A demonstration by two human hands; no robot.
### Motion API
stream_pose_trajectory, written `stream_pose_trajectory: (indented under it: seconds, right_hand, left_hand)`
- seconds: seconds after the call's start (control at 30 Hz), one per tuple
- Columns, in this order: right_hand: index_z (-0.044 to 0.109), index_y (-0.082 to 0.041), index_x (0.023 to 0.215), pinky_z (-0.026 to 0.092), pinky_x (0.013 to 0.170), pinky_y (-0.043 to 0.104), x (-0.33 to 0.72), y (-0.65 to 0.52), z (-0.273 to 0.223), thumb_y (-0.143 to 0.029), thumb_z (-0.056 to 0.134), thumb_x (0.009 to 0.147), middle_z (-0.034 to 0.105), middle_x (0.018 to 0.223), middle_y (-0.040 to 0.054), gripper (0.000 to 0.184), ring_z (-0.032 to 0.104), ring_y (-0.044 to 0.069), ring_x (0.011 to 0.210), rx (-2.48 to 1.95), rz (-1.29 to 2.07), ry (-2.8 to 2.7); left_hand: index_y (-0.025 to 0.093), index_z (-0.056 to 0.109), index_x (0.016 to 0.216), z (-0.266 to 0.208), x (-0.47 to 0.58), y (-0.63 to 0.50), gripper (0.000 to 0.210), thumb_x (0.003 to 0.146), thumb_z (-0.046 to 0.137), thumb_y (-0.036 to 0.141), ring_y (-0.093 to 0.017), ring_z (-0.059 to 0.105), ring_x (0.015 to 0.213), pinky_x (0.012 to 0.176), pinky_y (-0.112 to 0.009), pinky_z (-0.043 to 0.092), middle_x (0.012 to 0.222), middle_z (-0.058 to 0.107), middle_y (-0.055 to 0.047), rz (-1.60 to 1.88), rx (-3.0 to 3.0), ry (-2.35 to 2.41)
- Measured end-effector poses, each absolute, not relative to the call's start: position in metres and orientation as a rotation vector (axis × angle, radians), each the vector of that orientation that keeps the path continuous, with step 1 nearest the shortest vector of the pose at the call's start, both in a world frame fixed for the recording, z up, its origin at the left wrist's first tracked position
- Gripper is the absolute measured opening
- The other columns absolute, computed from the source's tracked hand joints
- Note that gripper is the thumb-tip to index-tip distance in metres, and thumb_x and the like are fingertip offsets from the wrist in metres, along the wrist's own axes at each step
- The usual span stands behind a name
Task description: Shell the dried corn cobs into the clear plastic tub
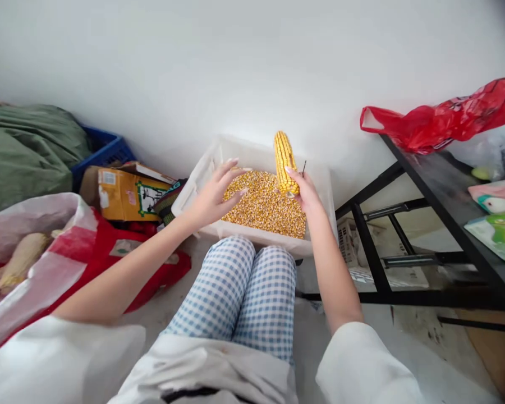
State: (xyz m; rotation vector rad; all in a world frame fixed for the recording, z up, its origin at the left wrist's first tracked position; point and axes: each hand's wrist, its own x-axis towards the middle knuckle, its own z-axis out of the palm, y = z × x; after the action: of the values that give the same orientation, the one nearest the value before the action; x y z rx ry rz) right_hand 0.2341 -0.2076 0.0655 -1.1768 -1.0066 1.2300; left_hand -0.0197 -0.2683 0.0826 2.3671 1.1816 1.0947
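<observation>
My right hand (305, 191) grips a yellow ear of corn (283, 160) near its lower end, tilted upward over the right side of a white plastic bin (252, 229). A thin dark rod (304, 168) sticks up beside that hand; what it belongs to is hidden. Loose corn kernels (265, 205) cover the bin's floor. Over the bin's left part, my left hand (219, 196) is open with its fingers spread and nothing in it.
On the left a red and white sack (86, 235) holds a bare cob (23, 261). Behind it are a yellow cardboard box (126, 193) and a blue crate (103, 147). A black metal-framed table (437, 196) stands on the right, with a red plastic bag (441, 120) on it.
</observation>
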Motion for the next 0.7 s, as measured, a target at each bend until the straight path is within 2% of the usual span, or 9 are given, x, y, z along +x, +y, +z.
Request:
stream_pose_trajectory:
  seconds: [0.07, 0.13, 0.2, 0.3, 0.5, 0.7]
  right_hand:
    - [0.048, -0.021, 0.086, 0.052, 0.055, 0.023, 0.238, -0.239, 0.066, -0.045, 0.07, 0.067, 0.059, 0.078, -0.0019, 0.038, 0.06, 0.013, 0.069, -1.131, 1.234, -1.034]
    - [0.049, -0.021, 0.091, 0.053, 0.058, 0.025, 0.24, -0.265, 0.06, -0.043, 0.069, 0.068, 0.061, 0.082, -0.0016, 0.037, 0.061, 0.013, 0.071, -1.136, 1.244, -1.038]
    - [0.05, -0.022, 0.094, 0.054, 0.059, 0.025, 0.242, -0.284, 0.049, -0.043, 0.069, 0.068, 0.061, 0.081, -0.002, 0.038, 0.061, 0.013, 0.071, -1.184, 1.246, -1.016]
    - [0.051, -0.023, 0.095, 0.055, 0.061, 0.027, 0.243, -0.299, 0.031, -0.043, 0.07, 0.066, 0.062, 0.083, -0.0018, 0.04, 0.062, 0.013, 0.072, -1.218, 1.242, -0.977]
    - [0.052, -0.022, 0.095, 0.055, 0.07, 0.028, 0.241, -0.305, 0.012, -0.039, 0.071, 0.064, 0.061, 0.101, 0.0002, 0.04, 0.062, 0.014, 0.086, -1.137, 1.197, -0.958]
    - [0.052, -0.02, 0.096, 0.053, 0.073, 0.028, 0.239, -0.308, 0.011, -0.039, 0.071, 0.063, 0.062, 0.095, 0.0, 0.042, 0.061, 0.015, 0.088, -1.156, 1.147, -0.973]
  left_hand:
    - [0.024, 0.048, 0.123, 0.082, -0.042, -0.324, 0.04, 0.087, 0.042, 0.04, -0.023, 0.048, 0.116, 0.093, -0.036, 0.043, 0.128, 0.05, -0.008, 1.033, 2.331, 1.195]
    - [0.024, 0.055, 0.111, 0.068, -0.062, -0.373, 0.031, 0.087, 0.041, 0.038, -0.019, 0.057, 0.095, 0.079, -0.029, 0.047, 0.109, 0.059, -0.006, 0.853, 2.285, 1.197]
    - [0.024, 0.06, 0.096, 0.045, -0.078, -0.415, 0.024, 0.087, 0.042, 0.036, -0.016, 0.058, 0.08, 0.07, -0.026, 0.047, 0.092, 0.062, -0.004, 0.62, 2.294, 1.152]
    - [0.021, 0.06, 0.083, 0.008, -0.091, -0.463, 0.025, 0.089, 0.04, 0.034, -0.014, 0.055, 0.068, 0.062, -0.025, 0.042, 0.076, 0.059, -0.003, 0.4, 2.335, 1.13]
    - [0.02, 0.06, 0.092, -0.021, -0.072, -0.509, 0.027, 0.092, 0.037, 0.034, -0.017, 0.054, 0.08, 0.072, -0.028, 0.039, 0.084, 0.06, -0.005, 0.179, 2.536, 0.893]
    - [0.016, 0.062, 0.082, -0.043, -0.025, -0.515, 0.04, 0.085, 0.043, 0.051, -0.025, 0.054, 0.076, 0.073, -0.037, 0.037, 0.076, 0.062, -0.011, -0.074, 2.932, 0.762]
